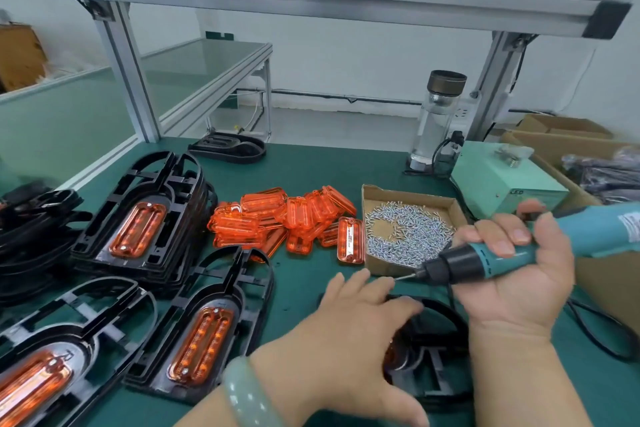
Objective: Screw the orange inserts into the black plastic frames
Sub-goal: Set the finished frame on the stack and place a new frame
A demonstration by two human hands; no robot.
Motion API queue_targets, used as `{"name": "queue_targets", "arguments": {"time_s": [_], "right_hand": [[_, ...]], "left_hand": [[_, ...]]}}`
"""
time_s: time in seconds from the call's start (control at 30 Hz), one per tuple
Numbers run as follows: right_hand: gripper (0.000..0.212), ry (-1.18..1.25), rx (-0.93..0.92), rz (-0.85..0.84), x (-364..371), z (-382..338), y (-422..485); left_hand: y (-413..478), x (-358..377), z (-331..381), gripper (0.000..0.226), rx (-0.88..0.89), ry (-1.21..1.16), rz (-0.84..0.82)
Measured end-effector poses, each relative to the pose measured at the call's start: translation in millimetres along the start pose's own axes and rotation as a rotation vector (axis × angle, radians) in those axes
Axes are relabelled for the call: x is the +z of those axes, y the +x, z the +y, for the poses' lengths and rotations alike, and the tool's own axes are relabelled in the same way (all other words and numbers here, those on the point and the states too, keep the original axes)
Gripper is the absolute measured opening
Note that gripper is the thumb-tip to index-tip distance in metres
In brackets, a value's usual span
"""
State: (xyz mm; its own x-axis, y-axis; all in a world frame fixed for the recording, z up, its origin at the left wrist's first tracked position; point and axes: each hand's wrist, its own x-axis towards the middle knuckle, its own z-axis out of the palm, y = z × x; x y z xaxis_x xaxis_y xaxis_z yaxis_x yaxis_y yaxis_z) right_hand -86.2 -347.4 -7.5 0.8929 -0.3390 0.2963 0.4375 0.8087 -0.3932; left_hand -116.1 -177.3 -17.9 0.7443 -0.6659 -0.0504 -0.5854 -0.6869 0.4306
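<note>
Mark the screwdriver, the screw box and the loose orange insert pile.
screwdriver [488,260]: head view, teal grip behind the black collar.
screw box [408,197]: head view, cardboard back wall.
orange insert pile [263,203]: head view, top insert's face.

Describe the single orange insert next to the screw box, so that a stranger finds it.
Start at the cardboard box of screws on the green table. Beside its left wall lies one orange insert. Unlike the heaped pile further left, it lies flat along the box.
</note>
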Motion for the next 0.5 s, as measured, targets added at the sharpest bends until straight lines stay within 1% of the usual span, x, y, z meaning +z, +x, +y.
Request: {"name": "queue_targets", "arguments": {"time_s": [0.03, 0.1, 0.17, 0.23, 0.3, 0.37, 0.43, 0.5], "right_hand": [[0.004, 0.017, -0.006, 0.006, -1.1, -1.2, 0.9], [0.01, 0.055, -0.004, 0.0, -1.5, -2.7, 2.6], [0.014, 0.085, -0.001, 0.011, -3.2, -2.4, 3.8], [0.012, 0.111, -0.007, 0.016, -5.8, -2.1, 4.7], [0.011, 0.181, -0.002, 0.015, -8.8, -1.6, 5.7], [0.019, 0.248, 0.015, 0.007, -11.1, -1.4, 6.5], [0.03, 0.261, 0.027, 0.002, -11.0, -0.5, 6.4], [0.032, 0.232, 0.04, 0.012, -9.4, 2.1, 5.3]], "left_hand": [[2.2, 0.4, 1.7, 0.097, -0.002, 0.023, -0.04], [4.7, 0.2, 5.7, 0.09, -0.017, 0.063, -0.065], [3.9, -0.5, 11.3, 0.084, -0.056, 0.078, -0.031], [0.0, -0.9, 18.3, 0.077, -0.122, 0.076, 0.013], [-6.2, -3.0, 24.4, 0.065, -0.183, 0.091, 0.029], [-15.5, -7.2, 27.3, 0.057, -0.242, 0.099, 0.036], [-28.9, -13.1, 24.7, 0.062, -0.312, 0.086, 0.081], [-45.0, -20.0, 16.8, 0.081, -0.396, 0.107, 0.201]]}}
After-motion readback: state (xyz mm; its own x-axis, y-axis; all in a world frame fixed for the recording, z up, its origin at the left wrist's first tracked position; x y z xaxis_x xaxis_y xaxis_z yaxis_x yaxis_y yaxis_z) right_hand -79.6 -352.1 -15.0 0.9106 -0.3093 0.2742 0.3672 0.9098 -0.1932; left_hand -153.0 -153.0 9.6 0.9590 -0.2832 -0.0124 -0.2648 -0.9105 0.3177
